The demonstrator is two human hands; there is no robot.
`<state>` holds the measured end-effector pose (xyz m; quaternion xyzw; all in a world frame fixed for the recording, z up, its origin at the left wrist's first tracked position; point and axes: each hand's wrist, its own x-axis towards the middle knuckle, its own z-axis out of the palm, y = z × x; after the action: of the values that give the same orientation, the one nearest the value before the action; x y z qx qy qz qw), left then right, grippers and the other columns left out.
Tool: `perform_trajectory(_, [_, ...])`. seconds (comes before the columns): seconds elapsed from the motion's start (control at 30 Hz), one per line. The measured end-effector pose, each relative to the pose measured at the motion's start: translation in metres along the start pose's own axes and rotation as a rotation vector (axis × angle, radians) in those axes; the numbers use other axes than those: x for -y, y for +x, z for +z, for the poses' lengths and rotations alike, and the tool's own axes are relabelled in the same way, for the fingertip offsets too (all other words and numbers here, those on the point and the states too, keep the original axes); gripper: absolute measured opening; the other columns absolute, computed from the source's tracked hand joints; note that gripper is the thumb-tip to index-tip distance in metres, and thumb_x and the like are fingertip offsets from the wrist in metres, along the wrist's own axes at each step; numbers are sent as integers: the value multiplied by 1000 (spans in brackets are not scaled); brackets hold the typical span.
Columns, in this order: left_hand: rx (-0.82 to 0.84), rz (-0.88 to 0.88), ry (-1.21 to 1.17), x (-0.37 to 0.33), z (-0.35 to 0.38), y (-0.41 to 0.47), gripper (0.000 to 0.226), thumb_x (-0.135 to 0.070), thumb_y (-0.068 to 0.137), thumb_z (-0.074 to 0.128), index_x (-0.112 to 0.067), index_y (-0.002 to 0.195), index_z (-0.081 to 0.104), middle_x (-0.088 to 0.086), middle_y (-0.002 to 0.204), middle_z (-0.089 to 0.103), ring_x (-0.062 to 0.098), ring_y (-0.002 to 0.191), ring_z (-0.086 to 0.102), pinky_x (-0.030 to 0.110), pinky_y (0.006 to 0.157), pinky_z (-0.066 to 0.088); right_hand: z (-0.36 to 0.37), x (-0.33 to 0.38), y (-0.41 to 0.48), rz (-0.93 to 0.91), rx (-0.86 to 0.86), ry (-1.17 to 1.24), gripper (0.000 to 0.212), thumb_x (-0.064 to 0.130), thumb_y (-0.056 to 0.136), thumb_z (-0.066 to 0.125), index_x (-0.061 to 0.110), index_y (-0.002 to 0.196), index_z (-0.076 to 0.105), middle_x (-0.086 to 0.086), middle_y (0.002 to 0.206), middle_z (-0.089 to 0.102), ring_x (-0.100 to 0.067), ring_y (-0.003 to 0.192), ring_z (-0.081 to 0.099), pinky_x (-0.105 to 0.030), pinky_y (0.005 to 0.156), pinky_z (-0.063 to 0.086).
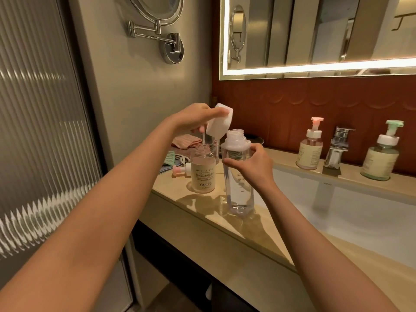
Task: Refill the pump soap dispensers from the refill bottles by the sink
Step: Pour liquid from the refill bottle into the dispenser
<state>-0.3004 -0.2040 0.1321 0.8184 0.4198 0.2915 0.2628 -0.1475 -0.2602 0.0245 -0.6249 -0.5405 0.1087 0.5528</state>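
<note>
A clear tall refill bottle [239, 190] stands on the counter [225, 224] with its neck open. My right hand [252, 164] grips it just below the white shoulder. To its left stands a labelled soap dispenser bottle [203, 174], also open at the top. My left hand [198, 119] hovers above that bottle and holds a white cap [219, 122]. A thin clear tube [203, 137] hangs from this hand down into the dispenser's neck. A pump head with a pink nozzle [182, 170] lies on the counter behind the dispenser.
A dispenser with a pink pump [311, 152] and one with a green pump [382, 159] flank the chrome tap [337, 147] behind the white sink [342, 212]. Folded cloths [182, 144] lie in the left corner. A swing-arm mirror [162, 25] hangs on the wall.
</note>
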Motion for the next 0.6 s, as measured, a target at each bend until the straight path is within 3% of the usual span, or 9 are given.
perform_trajectory(0.07, [41, -26, -189, 21, -4, -12, 48, -44, 85, 59, -10, 116, 44, 6, 97, 57, 12, 68, 55, 21, 60, 46, 1, 0, 0, -4, -15, 5, 74, 38, 64, 85, 7, 122, 50, -7, 120, 59, -20, 109, 55, -24, 81, 42])
perform_trajectory(0.17, [41, -109, -365, 61, -3, -34, 66, -26, 76, 70, -9, 129, 34, 8, 110, 53, 20, 93, 60, 27, 83, 53, 6, 2, 0, -12, -21, 0, 74, 36, 66, 84, 7, 124, 49, -8, 121, 58, -20, 110, 54, -23, 81, 40])
perform_trajectory(0.27, [9, -183, -437, 96, 1, -51, 67, -9, 73, 73, -14, 128, 35, 11, 120, 47, 19, 101, 56, 26, 84, 53, 13, 4, 3, -3, -34, 8, 73, 37, 66, 84, 6, 122, 49, -8, 120, 58, -20, 110, 54, -23, 80, 40])
perform_trajectory(0.4, [-42, -288, -259, 128, 6, -63, 87, -28, 53, 83, -22, 128, 38, 10, 127, 50, 23, 111, 53, 36, 98, 45, 22, 5, 5, 16, -55, 19, 73, 36, 66, 84, 6, 121, 48, -9, 119, 59, -22, 110, 55, -25, 80, 40])
perform_trajectory(0.6, [-206, -359, 11, 156, 32, -60, 89, -19, 67, 80, -12, 141, 29, 7, 141, 41, 24, 123, 44, 30, 94, 40, 27, 5, 10, 32, -59, 13, 73, 35, 66, 84, 5, 122, 47, -10, 119, 59, -23, 110, 55, -28, 83, 43])
